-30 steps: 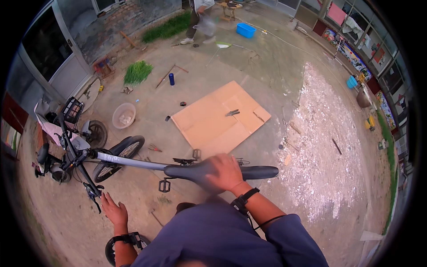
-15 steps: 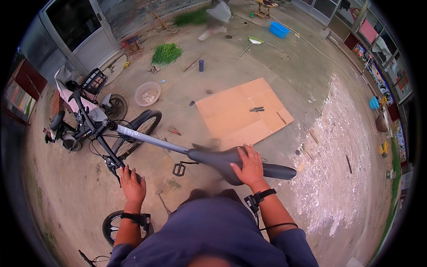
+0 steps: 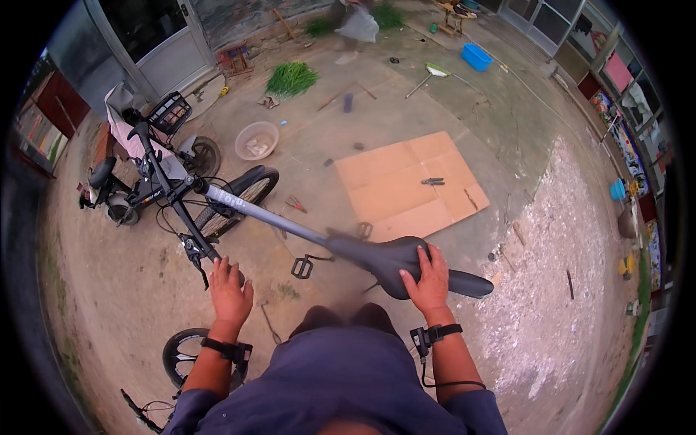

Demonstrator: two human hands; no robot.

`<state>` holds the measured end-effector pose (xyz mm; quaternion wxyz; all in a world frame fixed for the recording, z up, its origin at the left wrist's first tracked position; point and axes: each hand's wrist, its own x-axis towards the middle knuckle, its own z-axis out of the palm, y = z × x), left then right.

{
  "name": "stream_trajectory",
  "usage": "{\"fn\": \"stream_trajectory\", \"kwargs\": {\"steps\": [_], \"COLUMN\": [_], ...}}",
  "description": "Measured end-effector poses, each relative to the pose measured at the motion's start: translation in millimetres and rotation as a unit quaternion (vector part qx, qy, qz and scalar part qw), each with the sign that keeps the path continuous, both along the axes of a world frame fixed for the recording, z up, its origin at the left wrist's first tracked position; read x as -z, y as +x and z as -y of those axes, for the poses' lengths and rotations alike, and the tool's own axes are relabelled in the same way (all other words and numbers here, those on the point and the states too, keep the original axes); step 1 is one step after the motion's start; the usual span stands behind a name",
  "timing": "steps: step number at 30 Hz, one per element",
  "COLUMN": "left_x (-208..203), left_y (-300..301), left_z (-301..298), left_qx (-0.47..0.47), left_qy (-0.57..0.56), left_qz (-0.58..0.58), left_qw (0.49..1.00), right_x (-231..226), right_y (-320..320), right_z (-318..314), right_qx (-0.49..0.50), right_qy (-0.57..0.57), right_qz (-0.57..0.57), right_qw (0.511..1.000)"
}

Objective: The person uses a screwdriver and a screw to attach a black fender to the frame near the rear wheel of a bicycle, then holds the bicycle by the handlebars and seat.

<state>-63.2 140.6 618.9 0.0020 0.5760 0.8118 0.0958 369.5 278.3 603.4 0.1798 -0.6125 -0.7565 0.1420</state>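
Observation:
A bicycle with a grey frame tube (image 3: 272, 214) stands in front of me, its handlebar to the left and its black saddle (image 3: 388, 259) to the right. My right hand (image 3: 429, 279) lies on top of the saddle with its fingers apart, holding nothing. At the near end of the handlebar (image 3: 190, 226), my left hand (image 3: 230, 296) rests against the grip, fingers stretched out and not wrapped around it. A black pedal (image 3: 302, 268) shows below the frame. Behind the saddle extends a black rear mudguard (image 3: 470, 284).
Cardboard (image 3: 406, 192) with pliers (image 3: 433, 181) on it lies beyond the saddle. Red-handled pliers (image 3: 296, 204) are on the ground. A basin (image 3: 257, 141) and an electric scooter (image 3: 122, 194) stand far left; another bike's wheel (image 3: 185, 355) is near left. Rubble (image 3: 551, 290) covers the right.
The whole scene has shifted a little to the right in view. The far pedal, blurred before, now shows past the saddle's nose. Both hands keep their places on the bicycle.

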Motion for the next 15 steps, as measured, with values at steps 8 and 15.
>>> {"fn": "stream_trajectory", "kwargs": {"steps": [8, 15], "left_x": [-9.3, -1.6], "left_y": [76.6, 242.6], "left_z": [-12.8, -55.0], "left_qx": [0.076, 0.18], "left_qy": [0.003, 0.047], "left_qz": [-0.008, 0.015], "left_qw": [0.997, 0.982], "right_x": [11.3, 72.2], "right_y": [106.7, 301.1], "right_z": [46.9, 134.8], "right_qx": [0.075, 0.2], "right_qy": [-0.009, -0.039], "right_qz": [-0.025, -0.04], "right_qw": [0.997, 0.978]}}
